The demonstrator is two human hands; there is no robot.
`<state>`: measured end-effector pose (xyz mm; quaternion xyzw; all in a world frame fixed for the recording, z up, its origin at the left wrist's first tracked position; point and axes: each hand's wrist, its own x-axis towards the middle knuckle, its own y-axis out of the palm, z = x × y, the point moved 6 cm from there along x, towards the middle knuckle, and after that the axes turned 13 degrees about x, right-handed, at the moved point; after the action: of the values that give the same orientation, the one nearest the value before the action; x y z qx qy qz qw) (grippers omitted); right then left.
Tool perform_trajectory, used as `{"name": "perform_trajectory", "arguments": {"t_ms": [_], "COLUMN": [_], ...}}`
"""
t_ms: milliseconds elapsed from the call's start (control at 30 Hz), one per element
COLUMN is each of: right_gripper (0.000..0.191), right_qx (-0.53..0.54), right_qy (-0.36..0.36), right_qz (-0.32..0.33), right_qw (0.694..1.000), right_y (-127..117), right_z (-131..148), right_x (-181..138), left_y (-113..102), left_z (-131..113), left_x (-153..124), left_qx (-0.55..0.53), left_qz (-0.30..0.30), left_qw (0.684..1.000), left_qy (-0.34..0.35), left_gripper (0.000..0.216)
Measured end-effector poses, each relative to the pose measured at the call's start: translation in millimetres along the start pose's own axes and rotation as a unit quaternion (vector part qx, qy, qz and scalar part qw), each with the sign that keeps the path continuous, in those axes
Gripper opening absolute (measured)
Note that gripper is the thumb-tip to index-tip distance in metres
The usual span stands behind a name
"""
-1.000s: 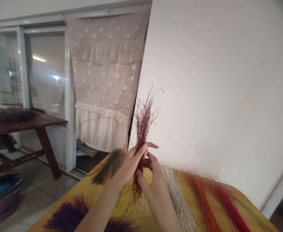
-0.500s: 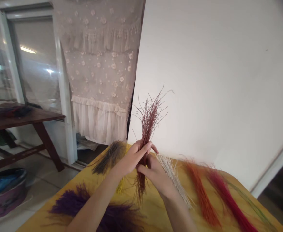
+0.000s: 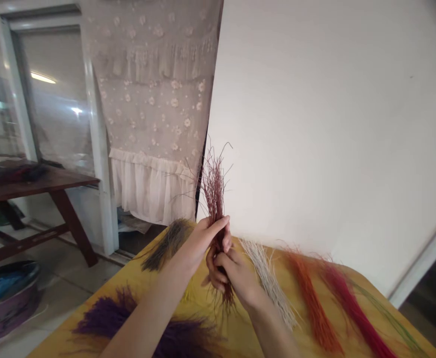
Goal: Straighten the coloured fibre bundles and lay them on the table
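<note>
A bundle of thin reddish-brown strands (image 3: 214, 186) stands nearly upright above the table, its loose tips fanning out at the top. My left hand (image 3: 216, 231) is wrapped around its middle. Just below, my right hand (image 3: 225, 266) has its fingers curled round the lower part, and the short ends stick out underneath. Behind my left wrist lies a grey bundle (image 3: 169, 243). A whitish bundle (image 3: 266, 273) lies to the right of my right hand. Some yellow strands (image 3: 191, 292) show partly, hidden by my left forearm.
On the yellow tabletop (image 3: 236, 338) lie a purple bundle (image 3: 106, 313), an orange bundle (image 3: 312, 298), a crimson bundle (image 3: 355, 303) and green strands (image 3: 392, 318). A white wall (image 3: 314, 124) rises behind. At left are a brown wooden table (image 3: 61, 181) and a tub (image 3: 9, 303).
The bundle's top has swung left and its lower end right, from leaning right to nearly upright. My right hand has moved slightly down, its fingers now curled further round the strands.
</note>
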<state>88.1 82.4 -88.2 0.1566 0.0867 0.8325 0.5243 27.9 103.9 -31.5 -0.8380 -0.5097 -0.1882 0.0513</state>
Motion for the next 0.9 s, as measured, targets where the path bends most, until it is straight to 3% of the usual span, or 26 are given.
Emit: {"name": "perform_trajectory", "arguments": {"t_ms": [100,333,467,700,900], "right_gripper": [0.008,0.007,0.004,0.024,0.021], "right_qx": [0.029,-0.003,-0.089,-0.142,-0.145], "right_qy": [0.041,0.097,0.076,0.057,0.093], "right_qz": [0.040,0.125,0.116,0.092,0.096], "right_qw": [0.998,0.987,0.986,0.984,0.980], "right_y": [3,1,-11,-4,2], "right_z": [-11,-21,-23,-19,-18], "right_x": [2,5,10,7,-4], "left_y": [0,-1,-13,-41,-39], "left_z": [2,8,4,-11,-19], "left_x": [3,6,7,5,-1], "left_qx": [-0.051,-0.118,-0.138,-0.176,-0.199], "left_qz": [-0.027,-0.023,-0.041,-0.080,-0.088], "left_qw": [0.998,0.993,0.990,0.981,0.976], "left_qy": [-0.013,-0.022,-0.005,0.017,0.023], "left_gripper": [0.038,0.054,0.056,0.056,0.052]}}
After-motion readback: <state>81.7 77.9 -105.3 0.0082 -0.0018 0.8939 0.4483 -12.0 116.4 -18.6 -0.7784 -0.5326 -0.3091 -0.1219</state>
